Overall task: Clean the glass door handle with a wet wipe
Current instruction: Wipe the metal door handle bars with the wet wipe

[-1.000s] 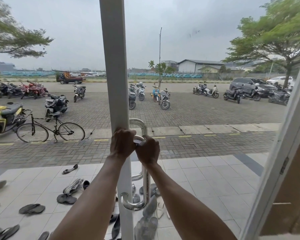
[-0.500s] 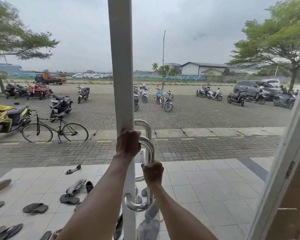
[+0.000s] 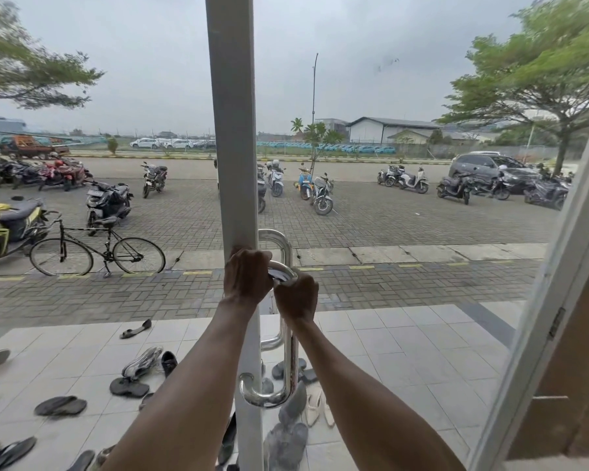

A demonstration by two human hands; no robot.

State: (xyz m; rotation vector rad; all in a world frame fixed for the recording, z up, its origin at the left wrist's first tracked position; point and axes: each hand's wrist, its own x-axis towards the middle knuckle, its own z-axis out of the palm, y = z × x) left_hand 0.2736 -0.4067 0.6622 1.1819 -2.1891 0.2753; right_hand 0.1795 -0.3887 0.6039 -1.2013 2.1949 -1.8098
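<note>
A polished steel door handle runs down the glass door beside a white door frame. My left hand is closed over the handle's upper bend, against the frame. Just to its right, my right hand grips the top of the vertical bar. Fingers are curled away from me, and no wet wipe shows in either hand. A second handle is visible on the far side of the glass.
An open door edge with a hinge slants down the right side. Through the glass, several sandals lie on white tiles. Beyond them stand a bicycle and parked motorbikes.
My right hand slid down the vertical bar half a second ago and is now back up at the top bend beside my left hand, which stayed on the upper bend.
</note>
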